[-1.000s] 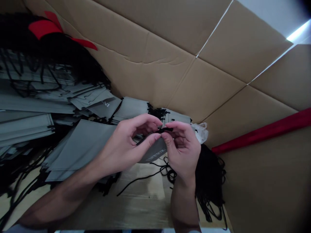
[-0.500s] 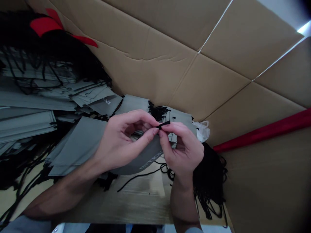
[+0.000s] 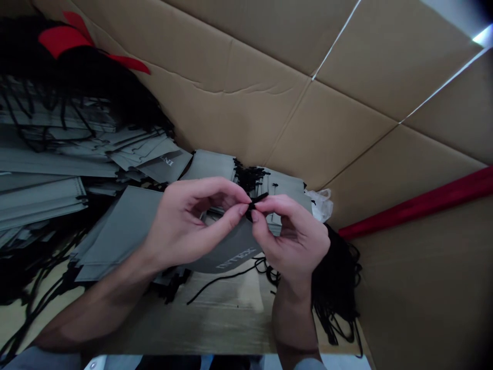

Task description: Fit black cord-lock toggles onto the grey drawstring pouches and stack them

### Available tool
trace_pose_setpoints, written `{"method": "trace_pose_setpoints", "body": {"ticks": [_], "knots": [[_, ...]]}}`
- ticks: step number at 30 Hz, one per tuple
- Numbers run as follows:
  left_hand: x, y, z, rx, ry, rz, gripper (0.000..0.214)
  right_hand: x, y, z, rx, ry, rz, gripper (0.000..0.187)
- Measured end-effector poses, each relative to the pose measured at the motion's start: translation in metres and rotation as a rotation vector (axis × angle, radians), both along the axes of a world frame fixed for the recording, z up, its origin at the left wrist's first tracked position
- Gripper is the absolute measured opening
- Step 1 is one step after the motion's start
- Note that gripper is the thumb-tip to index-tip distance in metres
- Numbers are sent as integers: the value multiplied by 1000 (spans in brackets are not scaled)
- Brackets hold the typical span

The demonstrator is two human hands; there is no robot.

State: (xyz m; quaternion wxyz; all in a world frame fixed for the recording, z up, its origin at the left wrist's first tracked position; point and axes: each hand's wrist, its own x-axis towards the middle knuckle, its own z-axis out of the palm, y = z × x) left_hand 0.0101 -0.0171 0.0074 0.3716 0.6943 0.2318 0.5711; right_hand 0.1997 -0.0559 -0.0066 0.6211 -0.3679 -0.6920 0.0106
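Observation:
In the head view, my left hand pinches a short black cord between thumb and forefinger. My right hand grips the same cord just to the right, its thumb and forefinger closed. The cord looks looped or knotted where the fingertips meet, though they partly cover it. Below the hands hangs a grey fabric pouch with white "INTEX" lettering; its upper part is hidden behind my fingers. A loose black cord lies on the table under it.
Grey pouches lie in heaps to the left. A black cord bundle with a red band tops them; another cord bundle is at right. Cardboard walls enclose the table, near a clear plastic bag and red strip.
My right hand has shifted slightly right and down, drawing away from my left fingertips. A dark loop or knot now shows between them. The pouch's lettering is more fully visible.

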Motion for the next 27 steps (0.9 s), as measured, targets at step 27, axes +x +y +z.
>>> {"method": "trace_pose_setpoints", "body": {"ticks": [27], "knots": [[0, 6, -7, 310, 87, 47, 10, 1, -5, 6, 4, 14, 58, 26]]}}
